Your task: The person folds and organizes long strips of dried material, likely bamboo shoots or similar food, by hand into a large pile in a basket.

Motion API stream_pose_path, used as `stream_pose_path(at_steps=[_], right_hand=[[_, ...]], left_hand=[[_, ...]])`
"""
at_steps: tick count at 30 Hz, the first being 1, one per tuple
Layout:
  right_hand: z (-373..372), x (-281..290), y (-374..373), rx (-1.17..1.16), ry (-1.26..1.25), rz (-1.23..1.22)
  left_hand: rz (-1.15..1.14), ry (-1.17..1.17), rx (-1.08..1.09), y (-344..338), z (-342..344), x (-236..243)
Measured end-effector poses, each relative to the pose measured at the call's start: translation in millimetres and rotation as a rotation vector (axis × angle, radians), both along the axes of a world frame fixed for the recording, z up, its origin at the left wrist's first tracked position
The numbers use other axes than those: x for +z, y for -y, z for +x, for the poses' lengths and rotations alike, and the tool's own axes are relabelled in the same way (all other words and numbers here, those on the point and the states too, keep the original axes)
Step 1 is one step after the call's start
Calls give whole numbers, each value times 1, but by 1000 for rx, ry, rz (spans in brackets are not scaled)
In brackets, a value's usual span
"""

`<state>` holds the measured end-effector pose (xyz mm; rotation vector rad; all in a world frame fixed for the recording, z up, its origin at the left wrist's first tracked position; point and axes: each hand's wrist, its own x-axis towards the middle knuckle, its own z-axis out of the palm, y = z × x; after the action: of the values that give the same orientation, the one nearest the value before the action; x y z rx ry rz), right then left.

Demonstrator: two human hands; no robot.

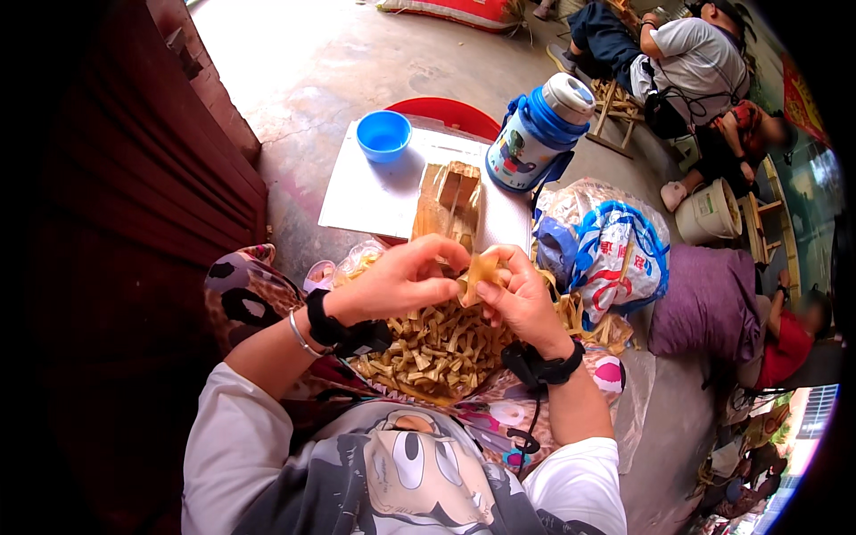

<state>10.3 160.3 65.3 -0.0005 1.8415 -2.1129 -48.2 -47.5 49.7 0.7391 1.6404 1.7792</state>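
My right hand [522, 299] pinches a pale yellow-brown, flat leaf-like piece [481, 275] between thumb and fingers. Just left of it is my left hand [415, 278], its fingers curved with a gap between thumb and forefinger and nothing seen in them. Below both hands, a heap of small folded yellow-brown strips [437, 348] lies in my lap. Beyond my fingers, a bundle of long brown flat strips [448, 201] rests on a white board [357, 201]; its near end is hidden by my hands.
A blue cup [383, 135] and a blue-white flask [539, 134] stand on the board, over a red round surface [446, 114]. Right are a printed plastic bag [624, 259] and purple cloth bundle [704, 303]. Several people sit farther right, near a white bucket [711, 214]. A dark red door [178, 160] stands left.
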Motion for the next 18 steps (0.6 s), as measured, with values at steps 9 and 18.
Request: stream_pose_path(at_steps=[9, 18], right_hand=[[-2, -23, -1, -84, 324, -517], [-1, -22, 11, -11, 32, 17]], left_hand=[[-95, -792, 210, -16, 10, 8], [-254, -776, 147, -13, 11, -9]])
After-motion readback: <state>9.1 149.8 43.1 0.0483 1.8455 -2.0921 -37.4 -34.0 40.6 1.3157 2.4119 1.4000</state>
